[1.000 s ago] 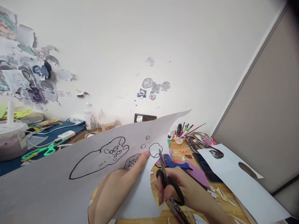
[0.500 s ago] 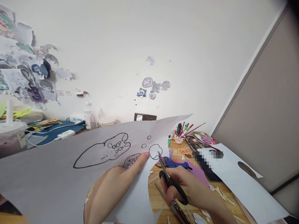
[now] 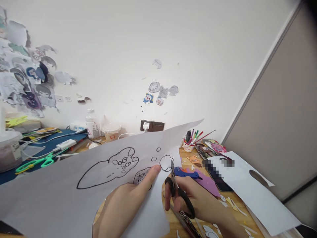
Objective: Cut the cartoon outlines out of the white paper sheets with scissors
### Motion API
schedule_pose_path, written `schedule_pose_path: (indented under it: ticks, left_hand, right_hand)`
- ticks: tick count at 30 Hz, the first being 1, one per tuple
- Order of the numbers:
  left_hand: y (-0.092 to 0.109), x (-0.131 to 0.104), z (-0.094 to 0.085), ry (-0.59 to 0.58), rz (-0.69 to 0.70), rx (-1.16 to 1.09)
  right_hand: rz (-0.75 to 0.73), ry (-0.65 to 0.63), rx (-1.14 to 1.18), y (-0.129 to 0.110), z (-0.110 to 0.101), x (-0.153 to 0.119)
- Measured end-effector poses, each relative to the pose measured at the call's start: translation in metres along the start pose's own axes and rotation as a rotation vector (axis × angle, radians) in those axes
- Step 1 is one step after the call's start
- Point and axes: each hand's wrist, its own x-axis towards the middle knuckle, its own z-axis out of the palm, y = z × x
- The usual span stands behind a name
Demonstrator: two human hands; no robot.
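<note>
A large white sheet of paper (image 3: 61, 205) with black outline drawings is held up in front of me. My left hand (image 3: 128, 195) grips it, thumb on top beside a small rounded outline; the other fingers are hidden behind the paper. In my right hand (image 3: 190, 198) is a pair of scissors (image 3: 173, 181) with black handles, fingers through the loops. The blade tips are at the right edge of that rounded outline, where the sheet's edge is cut. A long pointed drawing and a partly covered spotted one lie further left on the sheet.
Behind the sheet are a cup of markers (image 3: 188, 145), a blue glue gun (image 3: 187, 173) and purple paper (image 3: 208, 185). Another cut white sheet (image 3: 255, 195) lies right. Green scissors (image 3: 47, 161), a bottle (image 3: 93, 125) and a lidded cup (image 3: 10, 148) stand or lie left. Paper scraps litter the wooden table.
The sheet's left part has tilted down, uncovering the green scissors and more of the table behind. The scissors have turned more upright, still at the rounded outline. The view has shifted slightly.
</note>
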Motion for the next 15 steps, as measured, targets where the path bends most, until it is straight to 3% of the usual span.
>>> schedule_pose_path:
  ticks: [3,8,15]
  left_hand:
    - [0.007,-0.005,0.001,-0.058,-0.053,0.010]
    - [0.016,-0.013,0.001,0.010,-0.051,0.020]
    - [0.016,-0.014,0.002,0.008,-0.085,-0.095]
  right_hand:
    - [-0.012,0.020,0.027,-0.001,0.001,0.001]
    - [-0.095,0.020,0.087,0.001,0.002,0.001]
    - [-0.108,0.052,0.080,0.004,0.003,0.002]
